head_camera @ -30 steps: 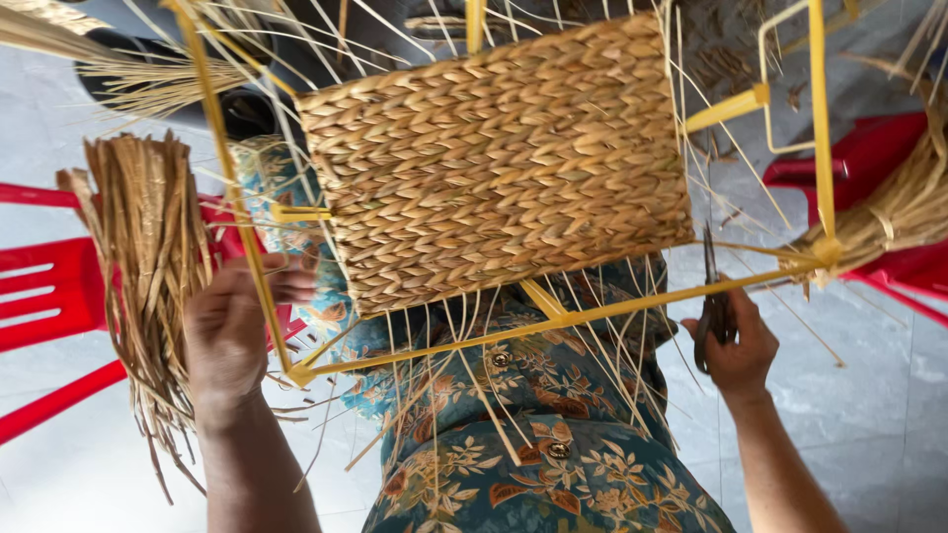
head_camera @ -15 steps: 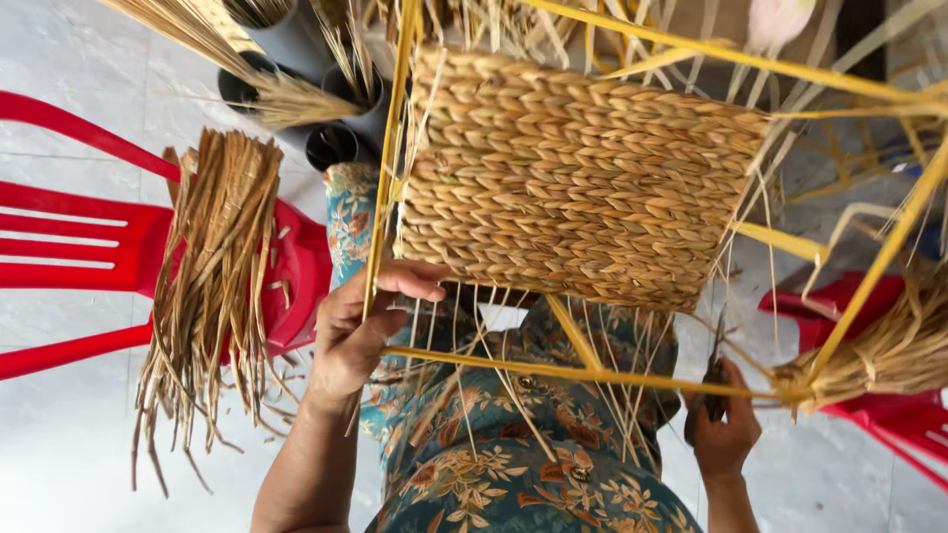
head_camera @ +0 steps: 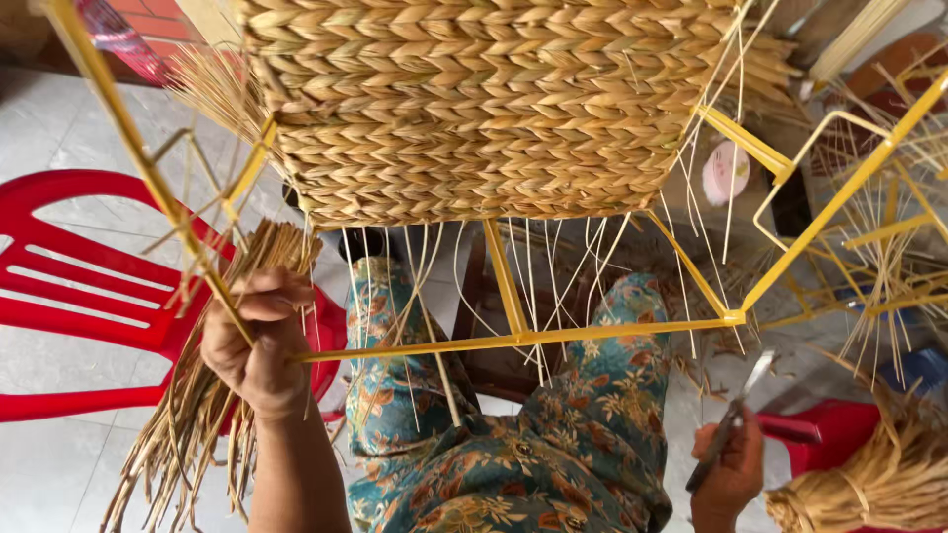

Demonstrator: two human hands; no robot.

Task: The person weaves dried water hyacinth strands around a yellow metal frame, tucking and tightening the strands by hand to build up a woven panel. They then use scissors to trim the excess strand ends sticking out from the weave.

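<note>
Top of the picture is filled by the big woven straw basket panel (head_camera: pixel 494 99), its upper part cut off by the frame edge, loose thin strands hanging from its lower rim. Around it runs the yellow metal wire frame (head_camera: pixel 523 338), bars leaving the shot at upper left and right; open gaps show between its lower bar and the weave. Under it, the lap in teal floral cloth (head_camera: pixel 513 454). Left, a red plastic chair (head_camera: pixel 89 296), half covered by a bundle of dry straw stalks (head_camera: pixel 197 415). Left hand (head_camera: pixel 259 341), fist closed round the frame's corner bar, wrist bent up. Right hand (head_camera: pixel 731 469), low and partly cropped, fingers curled round slim dark metal scissors (head_camera: pixel 736 415), blades hard to make out.
</note>
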